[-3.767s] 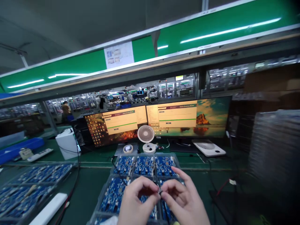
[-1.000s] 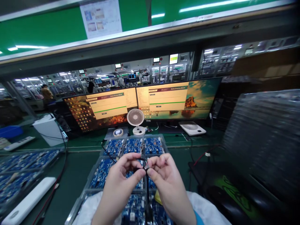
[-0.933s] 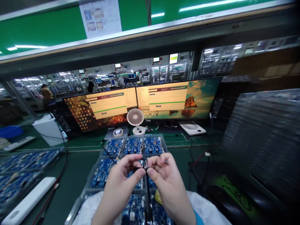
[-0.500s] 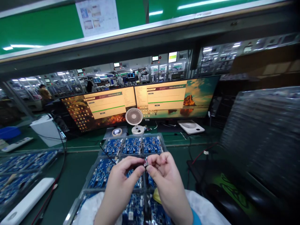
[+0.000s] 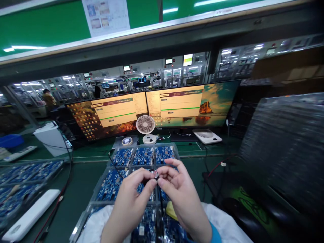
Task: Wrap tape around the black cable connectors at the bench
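Pinching a tiny connector [image 5: 156,176] between closed fingertips, both hands [image 5: 138,197] [image 5: 177,194] grip its stiff end (light, probably fragile).

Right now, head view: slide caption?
Both hands, left hand and right hand, pinch a small connector above tray of blue boards.

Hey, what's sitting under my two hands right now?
A clear tray of blue circuit boards lies beneath the left hand and right hand. The boards directly under the palms are covered from view.
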`<act>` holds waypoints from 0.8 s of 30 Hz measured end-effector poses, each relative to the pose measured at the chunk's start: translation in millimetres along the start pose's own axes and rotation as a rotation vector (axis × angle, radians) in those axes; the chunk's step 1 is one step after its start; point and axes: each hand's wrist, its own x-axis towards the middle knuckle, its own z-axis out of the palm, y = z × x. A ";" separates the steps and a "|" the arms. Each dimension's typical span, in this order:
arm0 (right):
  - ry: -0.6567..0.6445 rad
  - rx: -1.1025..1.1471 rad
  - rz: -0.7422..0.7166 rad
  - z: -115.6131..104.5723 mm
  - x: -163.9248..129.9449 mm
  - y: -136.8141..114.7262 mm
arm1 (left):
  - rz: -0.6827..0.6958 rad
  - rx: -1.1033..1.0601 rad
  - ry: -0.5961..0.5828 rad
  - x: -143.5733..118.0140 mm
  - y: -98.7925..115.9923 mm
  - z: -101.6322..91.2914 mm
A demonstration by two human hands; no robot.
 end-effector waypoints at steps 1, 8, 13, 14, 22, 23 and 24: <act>-0.003 -0.019 -0.005 -0.9 0.3 -0.3 | 0.000 0.001 -0.005 0.3 -0.3 0.1; 0.004 -0.076 -0.024 -1.8 1.1 -4.5 | 0.016 0.016 -0.028 -0.7 -0.1 0.0; -0.008 -0.061 -0.063 -0.4 0.0 -6.2 | 0.051 0.088 -0.012 -2.3 2.7 -0.4; -0.015 -0.053 -0.071 -0.4 0.0 -6.2 | 0.055 0.109 -0.004 -2.3 3.1 0.3; -0.072 -0.017 -0.080 -3.2 2.6 -2.3 | 0.138 0.240 0.084 -4.2 5.1 5.5; -0.075 -0.021 -0.085 -3.1 2.5 -1.8 | 0.137 0.236 0.077 -4.2 5.3 5.2; -0.079 -0.031 -0.093 -3.0 2.4 -1.4 | 0.135 0.232 0.070 -3.9 5.3 4.8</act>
